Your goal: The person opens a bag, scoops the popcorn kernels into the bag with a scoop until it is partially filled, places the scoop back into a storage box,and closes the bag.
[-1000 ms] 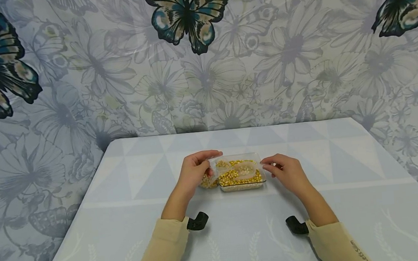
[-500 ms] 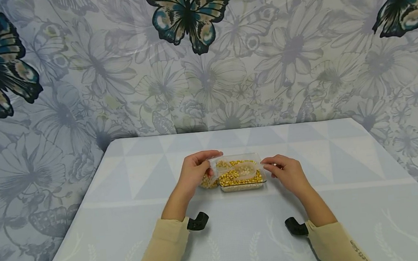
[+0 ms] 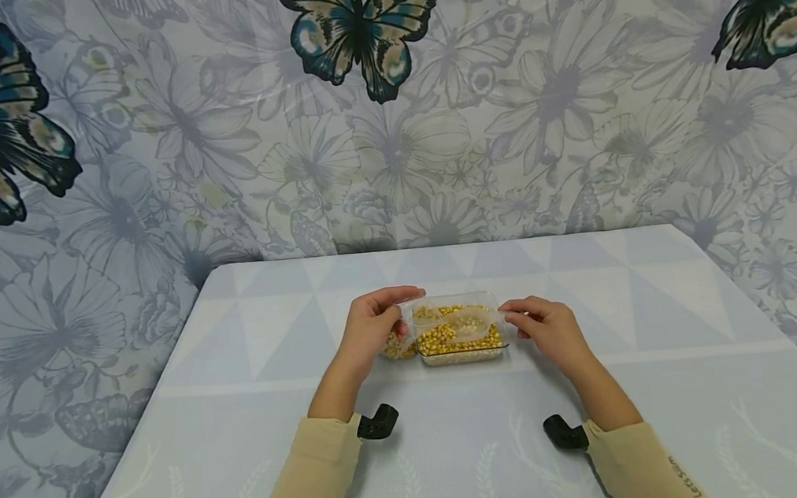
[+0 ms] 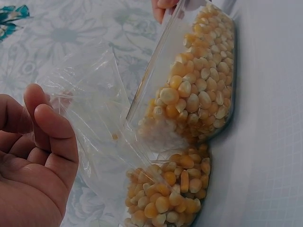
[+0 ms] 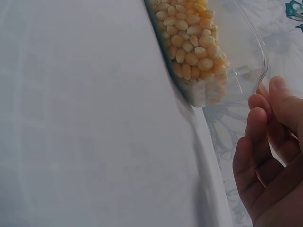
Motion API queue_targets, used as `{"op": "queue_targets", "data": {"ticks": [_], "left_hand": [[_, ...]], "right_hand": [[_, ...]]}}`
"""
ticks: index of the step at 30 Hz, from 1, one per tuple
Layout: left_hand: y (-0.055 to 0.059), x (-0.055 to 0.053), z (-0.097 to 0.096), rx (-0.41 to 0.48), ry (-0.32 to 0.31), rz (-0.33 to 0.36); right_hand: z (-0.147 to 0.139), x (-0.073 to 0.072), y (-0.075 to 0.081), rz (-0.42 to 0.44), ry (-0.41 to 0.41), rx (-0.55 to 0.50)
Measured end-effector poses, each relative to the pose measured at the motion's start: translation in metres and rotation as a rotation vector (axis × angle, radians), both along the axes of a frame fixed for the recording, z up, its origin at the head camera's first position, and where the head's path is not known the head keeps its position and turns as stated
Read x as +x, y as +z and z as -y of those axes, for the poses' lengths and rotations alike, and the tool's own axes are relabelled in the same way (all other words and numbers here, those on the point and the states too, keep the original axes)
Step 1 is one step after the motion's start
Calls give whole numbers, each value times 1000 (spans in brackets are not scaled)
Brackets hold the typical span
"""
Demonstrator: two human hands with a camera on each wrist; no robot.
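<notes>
A clear rectangular container, part filled with yellow and pale corn kernels, stands at the middle of the table. Against its left end slumps a clear plastic bag with more corn kernels in its lower part. My left hand pinches the upper part of this bag between thumb and finger, beside the container's rim. On the opposite side, my right hand pinches the container's right rim with thumb and index finger, the other fingers loosely curled.
The table wears a pale cover with triangle and leaf prints. Behind its far edge hangs a flowered backdrop with large butterflies. A black wrist mount sticks out from the left sleeve, another black mount from the right.
The right hand has shifted very slightly. The left hand, the bag and the container look practically the same.
</notes>
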State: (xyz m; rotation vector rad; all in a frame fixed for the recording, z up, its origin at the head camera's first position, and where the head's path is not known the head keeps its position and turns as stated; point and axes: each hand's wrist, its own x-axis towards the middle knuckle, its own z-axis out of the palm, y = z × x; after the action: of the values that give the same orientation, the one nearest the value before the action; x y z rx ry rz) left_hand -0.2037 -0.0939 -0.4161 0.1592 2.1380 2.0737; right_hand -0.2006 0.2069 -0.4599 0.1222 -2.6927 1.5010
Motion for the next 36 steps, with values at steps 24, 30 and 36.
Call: {"op": "queue_targets", "data": {"ticks": [24, 30, 36], "left_hand": [[0, 0, 1, 4, -3, -7], [1, 1, 0, 1, -1, -10], [2, 1, 0, -7, 3, -16]], "right_hand": [[-3, -2, -3, 63, -16, -172], [-3, -3, -3, 79, -38, -182], [-3, -3, 0, 83, -52, -225]]}}
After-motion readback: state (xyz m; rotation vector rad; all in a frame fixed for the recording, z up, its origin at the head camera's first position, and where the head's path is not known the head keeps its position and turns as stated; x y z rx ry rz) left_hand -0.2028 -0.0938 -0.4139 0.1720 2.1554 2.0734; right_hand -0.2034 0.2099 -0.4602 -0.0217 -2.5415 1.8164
